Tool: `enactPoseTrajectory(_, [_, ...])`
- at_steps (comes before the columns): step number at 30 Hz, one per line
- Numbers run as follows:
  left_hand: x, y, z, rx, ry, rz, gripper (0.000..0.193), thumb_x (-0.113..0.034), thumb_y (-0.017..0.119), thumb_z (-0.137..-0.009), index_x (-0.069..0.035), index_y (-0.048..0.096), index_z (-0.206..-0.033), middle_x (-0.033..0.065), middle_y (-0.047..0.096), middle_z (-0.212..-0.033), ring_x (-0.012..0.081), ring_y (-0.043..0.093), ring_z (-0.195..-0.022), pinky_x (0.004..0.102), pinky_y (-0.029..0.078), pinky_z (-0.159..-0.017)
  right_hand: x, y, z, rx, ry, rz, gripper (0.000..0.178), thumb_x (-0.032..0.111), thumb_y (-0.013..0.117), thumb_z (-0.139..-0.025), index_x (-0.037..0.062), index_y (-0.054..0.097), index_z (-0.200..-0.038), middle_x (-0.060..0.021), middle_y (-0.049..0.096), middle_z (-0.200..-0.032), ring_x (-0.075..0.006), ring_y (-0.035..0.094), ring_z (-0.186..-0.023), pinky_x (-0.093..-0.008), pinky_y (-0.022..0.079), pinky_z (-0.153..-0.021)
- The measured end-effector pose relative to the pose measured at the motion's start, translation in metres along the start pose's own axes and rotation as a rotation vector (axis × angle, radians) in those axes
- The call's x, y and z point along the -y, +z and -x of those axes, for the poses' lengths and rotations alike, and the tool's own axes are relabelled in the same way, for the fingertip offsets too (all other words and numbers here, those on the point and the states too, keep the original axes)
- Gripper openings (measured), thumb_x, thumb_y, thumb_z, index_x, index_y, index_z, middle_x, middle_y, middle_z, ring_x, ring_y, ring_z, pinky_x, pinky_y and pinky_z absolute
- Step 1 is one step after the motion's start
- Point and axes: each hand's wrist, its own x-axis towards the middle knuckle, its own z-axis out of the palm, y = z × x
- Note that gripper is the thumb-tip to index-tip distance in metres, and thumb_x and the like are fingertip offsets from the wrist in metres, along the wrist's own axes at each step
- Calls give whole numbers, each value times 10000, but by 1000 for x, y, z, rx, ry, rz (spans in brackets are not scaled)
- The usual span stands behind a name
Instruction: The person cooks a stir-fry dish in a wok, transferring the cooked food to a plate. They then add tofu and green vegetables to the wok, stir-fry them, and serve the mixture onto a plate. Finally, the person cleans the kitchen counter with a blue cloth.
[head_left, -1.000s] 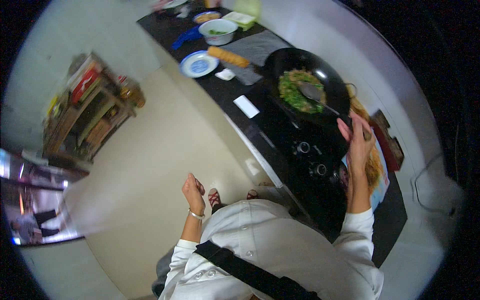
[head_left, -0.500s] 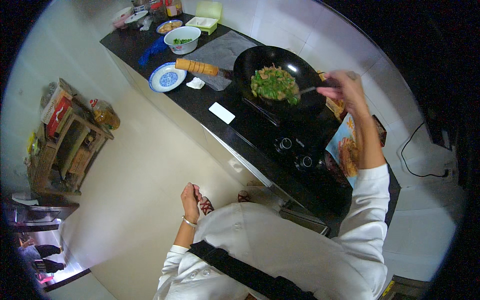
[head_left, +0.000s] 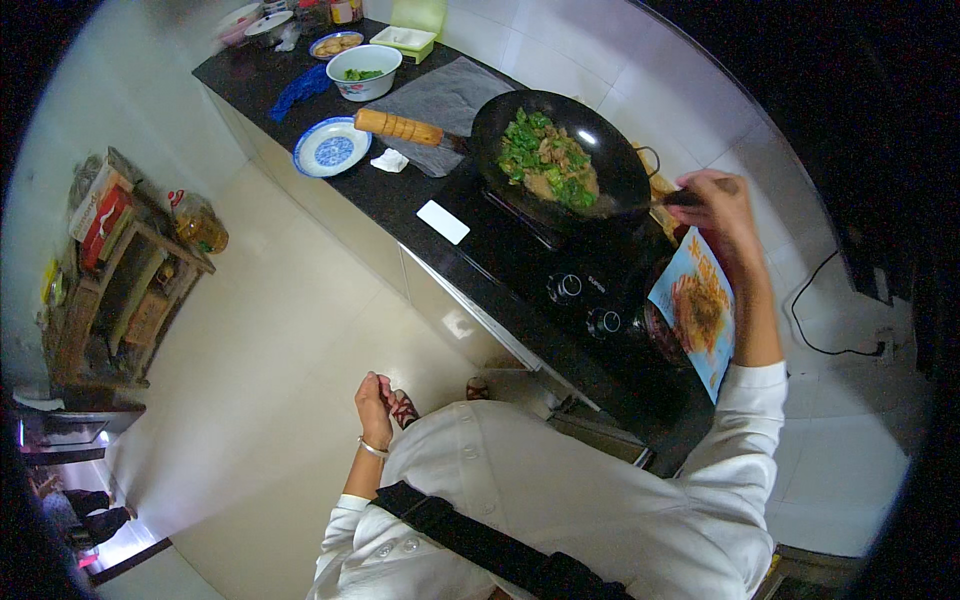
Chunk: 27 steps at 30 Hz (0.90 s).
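Observation:
A black wok (head_left: 620,170) with a wooden handle (head_left: 400,128) sits on the black cooktop. In it lies a stir-fry (head_left: 548,160) of green vegetable pieces and brown, meat-like pieces. My right hand (head_left: 722,205), beyond the wok's right rim, is closed round the dark handle of a spatula (head_left: 632,209). The spatula's shaft reaches over the rim to the food's lower right edge; its blade is hard to make out. My left hand (head_left: 375,408) hangs low in front of my body, fingers curled, with nothing seen in it.
Left of the wok are a blue-and-white plate (head_left: 331,148), a crumpled white tissue (head_left: 390,160), a white rectangular object (head_left: 443,222) and a bowl of greens (head_left: 365,80). A blue printed packet (head_left: 697,310) lies under my right forearm. On the floor stands a wooden rack (head_left: 120,300).
My right hand has moved right, away from the wok, with the spatula. The food now lies in a different shape, spread toward upper left. My left hand stays low and curled.

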Motion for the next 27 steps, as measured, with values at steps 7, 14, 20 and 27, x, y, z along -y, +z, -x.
enactPoseTrajectory(7, [-1, 1, -2, 18, -26, -26, 319, -332, 419, -919, -79, 494, -739, -6, 435, -562, 108, 428, -459, 248, 357, -429, -44, 57, -31, 90, -480, 117, 162, 103, 536, -860, -20, 625, -914, -55, 611, -882, -109, 574, -780, -258, 503, -701])
enactPoseTrajectory(14, [6, 6, 6, -5, -69, 80, 325, -325, 418, -918, -71, 495, -731, -1, 424, -549, 106, 415, -452, 240, 355, -425, -14, 10, 0, 49, -404, 449, 143, 94, 536, -848, -21, 617, -869, -45, 606, -766, -104, 577, -749, -239, 480, -670])
enactPoseTrajectory(20, [9, 1, 10, -99, -47, 32, 322, -285, 409, -912, -52, 505, -712, 13, 427, -550, 115, 396, -440, 245, 352, -420, -40, -33, -20, -39, -57, -127, 172, 67, 523, -839, -23, 555, -982, -133, 570, -959, -268, 602, -880, -308, 525, -770])
enactPoseTrajectory(27, [6, 5, 24, -36, -44, 0, 320, -340, 420, -914, -81, 492, -740, -8, 433, -571, 98, 419, -470, 237, 364, -439, -106, 2, -55, 128, -125, -487, 200, 25, 521, -833, -79, 541, -1002, -160, 565, -1018, -317, 556, -1011, -324, 478, -869])
